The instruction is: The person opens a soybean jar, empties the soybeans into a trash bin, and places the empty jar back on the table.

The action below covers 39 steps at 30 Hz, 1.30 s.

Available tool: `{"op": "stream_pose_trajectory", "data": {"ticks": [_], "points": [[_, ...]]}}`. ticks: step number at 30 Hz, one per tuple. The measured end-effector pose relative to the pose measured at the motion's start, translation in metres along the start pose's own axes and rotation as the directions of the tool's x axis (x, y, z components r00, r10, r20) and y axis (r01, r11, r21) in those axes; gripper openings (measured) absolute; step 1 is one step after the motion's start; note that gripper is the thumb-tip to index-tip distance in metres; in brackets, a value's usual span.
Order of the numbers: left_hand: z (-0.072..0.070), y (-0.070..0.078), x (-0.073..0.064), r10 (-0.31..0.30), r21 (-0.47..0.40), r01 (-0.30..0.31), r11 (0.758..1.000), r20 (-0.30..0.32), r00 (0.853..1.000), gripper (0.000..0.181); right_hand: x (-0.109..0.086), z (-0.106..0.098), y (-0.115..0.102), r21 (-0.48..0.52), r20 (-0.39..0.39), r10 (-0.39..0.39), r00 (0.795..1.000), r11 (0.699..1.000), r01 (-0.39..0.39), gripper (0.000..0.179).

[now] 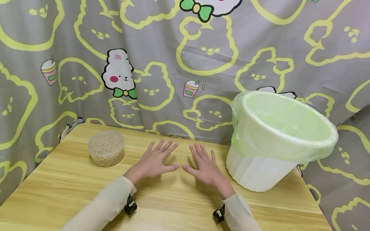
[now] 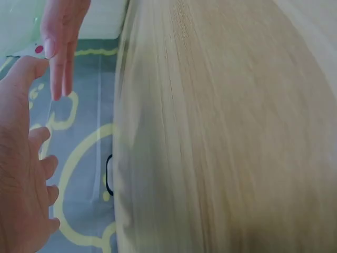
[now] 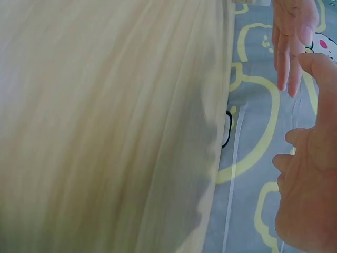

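Observation:
Both hands are held out over the middle of the wooden table point(image 1: 172, 222), palms down and holding nothing. The left hand point(image 1: 154, 162) has its fingers spread and its thumb pointing toward the right hand point(image 1: 207, 169), whose fingers are spread the same way. A small gap parts the two thumbs in the head view. Left of the left hand stands a clear round plastic tub point(image 1: 107, 149) filled with small pale beans. To the right of the right hand is a white ribbed bin point(image 1: 254, 170), lined with a thin light-green plastic bag point(image 1: 283, 148) folded over its rim.
A grey curtain point(image 1: 165, 51) with yellow cartoon outlines hangs behind the table and along both sides. The bin rises tall at the back right, near the table's edge. Each wrist carries a small black camera point(image 1: 130, 205) on its inner side.

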<state>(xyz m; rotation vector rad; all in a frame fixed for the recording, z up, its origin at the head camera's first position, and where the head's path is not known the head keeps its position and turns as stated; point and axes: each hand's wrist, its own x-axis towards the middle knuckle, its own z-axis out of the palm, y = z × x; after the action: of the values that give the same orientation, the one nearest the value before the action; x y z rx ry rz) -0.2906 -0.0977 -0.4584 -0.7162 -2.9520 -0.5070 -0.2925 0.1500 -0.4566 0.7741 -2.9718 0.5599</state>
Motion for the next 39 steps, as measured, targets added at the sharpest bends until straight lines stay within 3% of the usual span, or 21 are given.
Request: {"op": "stream_pose_trajectory", "data": {"ticks": [6, 11, 14, 20, 26, 30, 35, 39], "points": [[-0.013, -0.008, -0.007, 0.000, -0.053, -0.003, 0.999, -0.056, 0.998, 0.090, 0.006, 0.001, -0.005, 0.087, -0.019, -0.017, 1.000, 0.996, 0.018, 0.087], [-0.036, -0.023, -0.017, -0.027, -0.117, 0.012, 0.993, -0.126, 0.992, 0.100, 0.019, 0.005, -0.018, 0.201, -0.038, -0.036, 0.999, 0.979, 0.043, 0.088], [-0.052, -0.040, -0.026, -0.050, -0.165, 0.021, 0.986, -0.176, 0.983, 0.104, 0.029, 0.009, -0.031, 0.295, -0.053, -0.053, 0.997, 0.953, 0.066, 0.088], [-0.078, -0.083, -0.051, -0.109, -0.256, 0.042, 0.966, -0.251, 0.962, 0.117, 0.049, 0.026, -0.064, 0.478, -0.051, -0.076, 0.996, 0.874, 0.091, 0.090], [-0.089, -0.127, -0.081, -0.238, -0.431, 0.138, 0.892, -0.187, 0.953, 0.131, 0.068, 0.046, -0.102, 0.624, -0.017, -0.089, 0.996, 0.777, 0.080, 0.089], [-0.086, -0.152, -0.099, -0.297, -0.534, 0.186, 0.825, -0.130, 0.946, 0.138, 0.079, 0.057, -0.125, 0.660, -0.001, -0.098, 0.995, 0.747, 0.074, 0.089], [-0.079, -0.177, -0.114, -0.302, -0.643, 0.192, 0.741, -0.064, 0.951, 0.136, 0.093, 0.070, -0.148, 0.700, -0.002, -0.085, 0.996, 0.711, 0.062, 0.089], [-0.069, -0.192, -0.119, -0.283, -0.679, 0.199, 0.707, -0.014, 0.959, 0.132, 0.106, 0.082, -0.163, 0.719, 0.005, -0.092, 0.996, 0.692, 0.061, 0.090]]}}
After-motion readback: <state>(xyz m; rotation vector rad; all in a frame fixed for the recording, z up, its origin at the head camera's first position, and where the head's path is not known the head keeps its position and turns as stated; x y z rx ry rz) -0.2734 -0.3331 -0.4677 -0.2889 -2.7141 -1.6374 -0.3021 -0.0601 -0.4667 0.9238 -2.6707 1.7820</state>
